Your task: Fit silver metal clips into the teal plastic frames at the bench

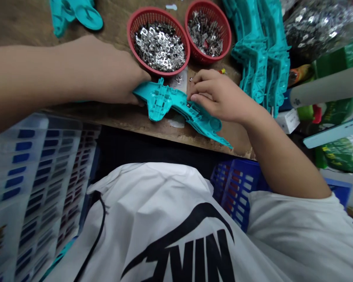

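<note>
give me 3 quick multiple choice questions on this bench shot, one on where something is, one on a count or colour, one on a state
1. Where does the teal plastic part lie?
A. inside a basket
B. on the wooden bench near its front edge
C. in the blue crate

2. How many red baskets of metal pieces stand on the bench?
A. one
B. two
C. four

3. What is the right hand doing?
A. hanging free above the bench
B. resting in a basket
C. pressing its fingertips on the teal part

Answers:
1 B, the part lies flat on the wood just in front of the baskets.
2 B, two round red baskets stand side by side, the second to the right.
3 C, its fingertips touch the part's middle while the left hand holds the other end.
</note>
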{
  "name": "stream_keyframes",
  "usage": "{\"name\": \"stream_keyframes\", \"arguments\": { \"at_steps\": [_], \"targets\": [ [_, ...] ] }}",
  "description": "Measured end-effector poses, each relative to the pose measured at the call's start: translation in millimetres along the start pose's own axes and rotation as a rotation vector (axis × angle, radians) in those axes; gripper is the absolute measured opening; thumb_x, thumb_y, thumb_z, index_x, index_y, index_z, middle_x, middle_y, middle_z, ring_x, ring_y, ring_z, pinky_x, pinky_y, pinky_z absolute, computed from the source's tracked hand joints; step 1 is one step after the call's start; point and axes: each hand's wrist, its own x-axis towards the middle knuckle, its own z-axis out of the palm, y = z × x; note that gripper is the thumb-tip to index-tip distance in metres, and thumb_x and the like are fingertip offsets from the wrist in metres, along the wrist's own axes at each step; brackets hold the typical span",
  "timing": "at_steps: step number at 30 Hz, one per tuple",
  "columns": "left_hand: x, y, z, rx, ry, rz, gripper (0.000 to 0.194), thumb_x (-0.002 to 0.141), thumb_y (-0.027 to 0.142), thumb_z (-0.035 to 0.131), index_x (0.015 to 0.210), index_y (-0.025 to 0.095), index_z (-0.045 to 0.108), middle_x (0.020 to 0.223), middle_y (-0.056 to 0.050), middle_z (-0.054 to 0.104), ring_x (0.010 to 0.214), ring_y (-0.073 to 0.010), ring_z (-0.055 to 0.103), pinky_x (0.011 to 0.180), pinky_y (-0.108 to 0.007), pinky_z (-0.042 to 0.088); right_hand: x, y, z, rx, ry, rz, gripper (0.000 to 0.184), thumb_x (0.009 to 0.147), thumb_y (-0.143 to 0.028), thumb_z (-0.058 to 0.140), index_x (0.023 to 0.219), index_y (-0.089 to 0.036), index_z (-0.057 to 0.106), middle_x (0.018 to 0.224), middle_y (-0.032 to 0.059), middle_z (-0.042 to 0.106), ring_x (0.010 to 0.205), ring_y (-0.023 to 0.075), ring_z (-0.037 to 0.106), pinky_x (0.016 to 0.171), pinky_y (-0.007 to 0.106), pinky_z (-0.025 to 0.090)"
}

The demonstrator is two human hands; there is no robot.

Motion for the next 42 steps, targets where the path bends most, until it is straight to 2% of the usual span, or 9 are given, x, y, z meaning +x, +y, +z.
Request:
{"name": "stream_keyframes", "arguments": {
  "at_steps": [4,10,15,24,28,31,34,38,42],
  "targets": [
    [-6.4,16.5,-11.3,0.200,-0.046,-0.034,0.050,0.123,0.044,0.078,0.165,0.019,0.086,0.147,-0.019,0.084,0.141,-0.0618,0.086,0.119,-0.081,0.073,-10.3,-6.4,8.0,-0.017,0.112,0.016,0.025,0.119,-0.049,0.081,0.118,-0.033,0.100,0.151,0.0118,0.092,0.147,0.0472,0.080,0.138,0.070,0.061],
    [-11.4,20.6,-8.6,0.200,-0.039,-0.042,0.045,0.120,0.042,0.077,0.155,0.017,0.088,0.145,-0.019,0.084,0.136,-0.0638,0.087,0.112,-0.081,0.075,-22.0,-2.6,31.0,-0.142,0.172,-0.001,0.022,0.111,-0.054,0.095,0.115,-0.032,0.098,0.160,0.0135,0.087,0.157,0.0571,0.069,0.134,0.082,0.056],
    [-10.1,17.6,-2.7,0.270,-0.027,-0.011,0.044,0.121,0.041,0.071,0.155,0.019,0.086,0.135,-0.018,0.085,0.131,-0.0601,0.089,0.108,-0.078,0.076,-24.4,-5.5,45.4,-0.152,0.223,0.033,0.012,0.112,-0.042,0.092,0.114,-0.031,0.095,0.158,0.0148,0.086,0.154,0.0567,0.069,0.134,0.085,0.055],
    [-12.3,19.9,-5.6,0.217,-0.024,-0.024,0.044,0.117,0.035,0.070,0.152,0.016,0.088,0.142,-0.021,0.084,0.135,-0.0610,0.087,0.111,-0.080,0.075,-20.5,-15.2,47.0,-0.105,0.177,0.069,0.007,0.108,-0.027,0.087,0.106,-0.029,0.093,0.153,0.0136,0.087,0.154,0.0518,0.073,0.137,0.080,0.056],
    [-10.8,19.3,-6.0,0.172,-0.014,-0.041,0.041,0.119,0.037,0.073,0.153,0.019,0.088,0.143,-0.016,0.084,0.138,-0.0599,0.086,0.112,-0.083,0.074,-17.9,-13.3,34.1,-0.053,0.240,0.078,0.017,0.118,-0.043,0.083,0.114,-0.029,0.091,0.151,0.0143,0.089,0.146,0.0469,0.082,0.133,0.072,0.064],
    [-9.4,19.7,-7.2,0.177,-0.019,-0.034,0.040,0.119,0.034,0.078,0.156,0.021,0.088,0.139,-0.015,0.084,0.134,-0.0595,0.088,0.110,-0.083,0.075,-15.2,-5.1,22.1,0.101,0.347,0.107,0.037,0.122,-0.067,0.077,0.119,-0.032,0.088,0.126,0.0124,0.093,0.124,0.0426,0.089,0.110,0.062,0.075],
    [-10.0,21.1,-9.8,0.202,-0.017,-0.024,0.036,0.123,0.037,0.077,0.153,0.021,0.089,0.132,-0.014,0.083,0.131,-0.0561,0.089,0.110,-0.080,0.077,-13.5,2.8,12.7,0.242,0.405,0.121,0.049,0.118,-0.083,0.076,0.112,-0.035,0.083,0.102,0.0090,0.090,0.100,0.0381,0.090,0.088,0.054,0.076],
    [-12.5,22.6,-12.6,0.271,-0.032,-0.012,0.035,0.127,0.035,0.070,0.154,0.021,0.087,0.128,-0.015,0.083,0.125,-0.0499,0.090,0.110,-0.071,0.079,-12.8,3.1,6.7,0.251,0.410,0.129,0.045,0.109,-0.078,0.088,0.100,-0.035,0.078,0.096,0.0102,0.088,0.097,0.0372,0.087,0.086,0.053,0.073],
    [-13.0,23.7,-13.5,0.219,-0.041,-0.024,0.039,0.126,0.037,0.077,0.159,0.018,0.087,0.135,-0.017,0.083,0.130,-0.0564,0.089,0.113,-0.077,0.076,-12.7,-3.1,7.2,0.234,0.343,0.152,0.037,0.107,-0.068,0.090,0.100,-0.034,0.079,0.098,0.0094,0.089,0.103,0.0369,0.087,0.092,0.052,0.074]
  ]
}}
